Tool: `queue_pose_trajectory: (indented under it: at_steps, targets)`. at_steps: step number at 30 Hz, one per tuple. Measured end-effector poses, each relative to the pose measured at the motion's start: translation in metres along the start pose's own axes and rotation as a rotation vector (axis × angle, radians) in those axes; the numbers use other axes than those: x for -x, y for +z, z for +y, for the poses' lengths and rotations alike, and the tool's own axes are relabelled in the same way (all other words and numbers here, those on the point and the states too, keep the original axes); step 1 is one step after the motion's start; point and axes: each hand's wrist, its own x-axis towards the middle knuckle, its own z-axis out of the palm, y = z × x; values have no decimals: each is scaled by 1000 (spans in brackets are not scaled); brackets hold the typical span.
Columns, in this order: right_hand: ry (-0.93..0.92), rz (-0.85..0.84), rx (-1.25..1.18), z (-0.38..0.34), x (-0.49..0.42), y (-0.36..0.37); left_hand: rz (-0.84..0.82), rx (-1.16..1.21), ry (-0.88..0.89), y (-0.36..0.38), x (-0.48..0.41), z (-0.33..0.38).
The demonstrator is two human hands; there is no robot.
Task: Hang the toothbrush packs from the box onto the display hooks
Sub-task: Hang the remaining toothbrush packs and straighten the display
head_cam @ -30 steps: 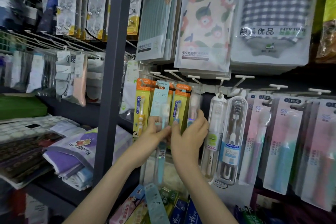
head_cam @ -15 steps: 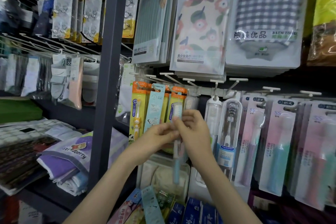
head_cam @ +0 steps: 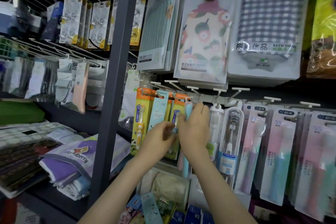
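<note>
**At the display rail (head_cam: pixel 207 98): two-handed hold**

Right hand (head_cam: pixel 195 129) is gripping the top of the toothbrush pack (head_cam: pixel 185 166), fingers curled round it, holding its tab just under a display hook (head_cam: pixel 193 88), between orange packs (head_cam: pixel 177 104) and clear-cased brushes (head_cam: pixel 216 129). Left hand (head_cam: pixel 160 139) is pinching the pack's middle.
</note>
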Motion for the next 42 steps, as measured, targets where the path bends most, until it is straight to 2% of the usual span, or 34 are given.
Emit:
queue_pose_trajectory:
  at_steps: [6,11,16,20,25,31,35,40,42]
  targets:
    - [103,37,-72,0,4,3,290,-371,59,-9,5,-11]
    - [113,19,-48,-3,9,5,282,-595,-13,-7,6,-31]
    - [-82,151,54,-2,35,15,312,-702,-33,6,-5,-35]
    - [-196,196,36,2,47,17,329,-709,-51,13,-12,-33]
    - [-211,160,-77,9,48,14,297,-558,-149,20,-17,-33]
    - [-252,33,-182,13,45,12,233,-315,-106,10,-15,-31]
    - [-222,-104,-288,7,47,8,80,-36,-45,-11,-3,-32]
    - [-82,-346,-439,-2,53,6,-102,347,-157,-35,19,-33]
    - [8,-462,-487,-8,53,9,-181,413,-179,-43,25,-33]
